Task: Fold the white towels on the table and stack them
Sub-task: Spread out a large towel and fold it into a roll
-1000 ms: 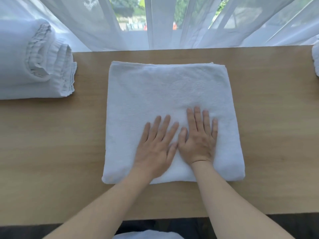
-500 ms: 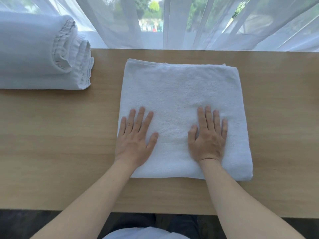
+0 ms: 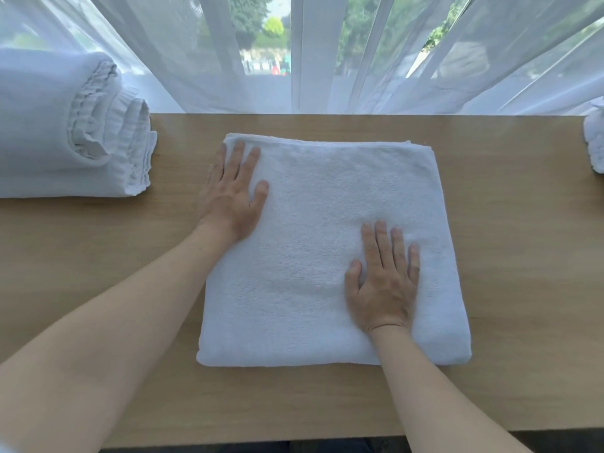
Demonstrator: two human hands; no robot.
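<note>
A white towel [image 3: 327,230], folded into a thick square, lies flat in the middle of the wooden table [image 3: 523,256]. My left hand [image 3: 233,194] lies flat with straight fingers along the towel's left edge, near its far left corner. My right hand [image 3: 384,282] presses flat on the towel's near right part, fingers spread. Neither hand holds anything. A stack of folded white towels [image 3: 68,138] sits at the far left of the table.
Another white towel [image 3: 595,138] shows partly at the right edge of the table. Sheer white curtains [image 3: 327,53] hang right behind the table's far edge. Bare wood lies on both sides of the middle towel and along the near edge.
My left hand has slid from the towel's near left part up along the left edge toward the far corner. My right hand stays on the near right part.
</note>
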